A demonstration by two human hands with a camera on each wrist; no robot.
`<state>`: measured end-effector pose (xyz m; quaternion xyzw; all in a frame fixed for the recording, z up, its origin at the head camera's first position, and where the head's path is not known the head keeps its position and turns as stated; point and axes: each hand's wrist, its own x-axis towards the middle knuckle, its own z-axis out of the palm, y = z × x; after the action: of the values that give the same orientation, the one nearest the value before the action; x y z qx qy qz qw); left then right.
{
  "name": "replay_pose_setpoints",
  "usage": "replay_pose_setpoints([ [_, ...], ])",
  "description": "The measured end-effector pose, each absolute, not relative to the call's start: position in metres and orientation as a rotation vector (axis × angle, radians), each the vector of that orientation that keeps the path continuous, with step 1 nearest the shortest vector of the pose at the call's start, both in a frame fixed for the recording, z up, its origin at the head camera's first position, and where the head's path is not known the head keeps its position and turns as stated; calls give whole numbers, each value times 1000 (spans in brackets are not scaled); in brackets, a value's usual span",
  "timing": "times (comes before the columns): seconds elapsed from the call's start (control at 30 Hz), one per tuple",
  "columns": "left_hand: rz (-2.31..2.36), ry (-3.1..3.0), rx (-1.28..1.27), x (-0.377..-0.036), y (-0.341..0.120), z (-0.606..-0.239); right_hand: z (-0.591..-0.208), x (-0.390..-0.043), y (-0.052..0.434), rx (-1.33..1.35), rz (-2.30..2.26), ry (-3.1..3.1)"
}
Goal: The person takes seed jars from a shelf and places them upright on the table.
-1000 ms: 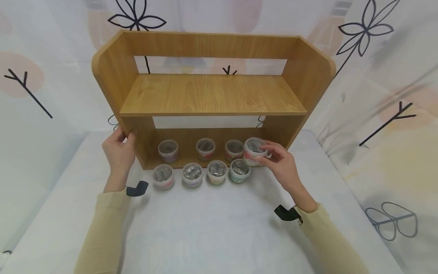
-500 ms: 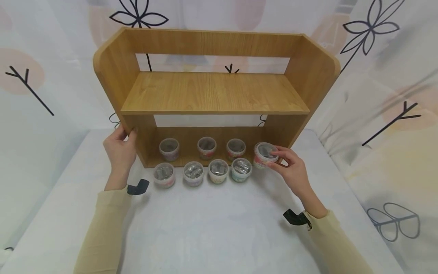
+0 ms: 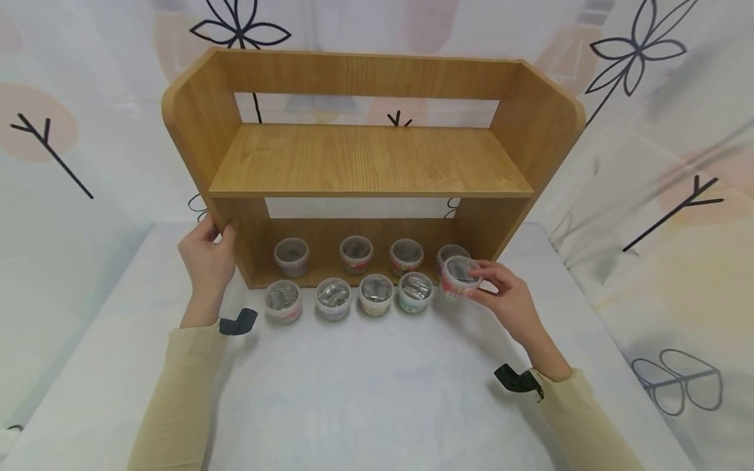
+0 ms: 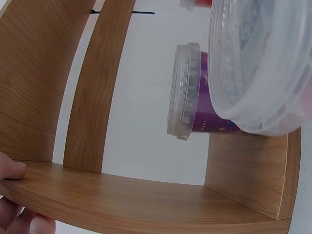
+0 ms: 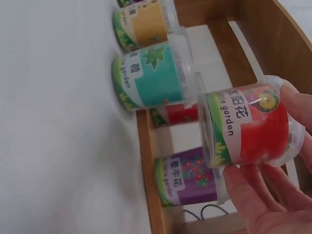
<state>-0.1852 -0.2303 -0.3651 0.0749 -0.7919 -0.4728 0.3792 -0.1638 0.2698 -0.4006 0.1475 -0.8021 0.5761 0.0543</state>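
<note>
My right hand (image 3: 478,282) grips a small clear-lidded tub with a red label (image 3: 459,277), at the right end of the front row and close to the lower board of the wooden shelf (image 3: 365,160). In the right wrist view the fingers (image 5: 263,195) curl round the red tub (image 5: 248,129), with a teal tub (image 5: 156,78) and a purple tub (image 5: 187,180) beside it. My left hand (image 3: 213,235) holds the shelf's left side panel. Its thumb (image 4: 12,170) lies on the panel edge (image 4: 122,195).
Several tubs (image 3: 356,254) stand in a row on the lower board. Several more (image 3: 332,298) stand on the white table (image 3: 365,392) just in front of it. The upper board holds nothing. Patterned cloth hangs behind and at both sides.
My right hand has carried the red tub to the right and nearer to me, uncovering the back-right tub on the lower board. The left hand has stayed on the side panel.
</note>
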Motion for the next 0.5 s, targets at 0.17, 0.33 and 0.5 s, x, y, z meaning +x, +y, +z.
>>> replay_pose_setpoints([
  [0.17,-1197,-2023,185,-186,-231,-366,-407,-164,274,455,1685,-2559],
  [0.33,-1195,-2028,189,-185,-231,-365,-418,-166,282,487,1641,-2669],
  [0.5,-1187,-2033,186,-185,-230,-365,-430,-167,291,524,1585,-2699],
])
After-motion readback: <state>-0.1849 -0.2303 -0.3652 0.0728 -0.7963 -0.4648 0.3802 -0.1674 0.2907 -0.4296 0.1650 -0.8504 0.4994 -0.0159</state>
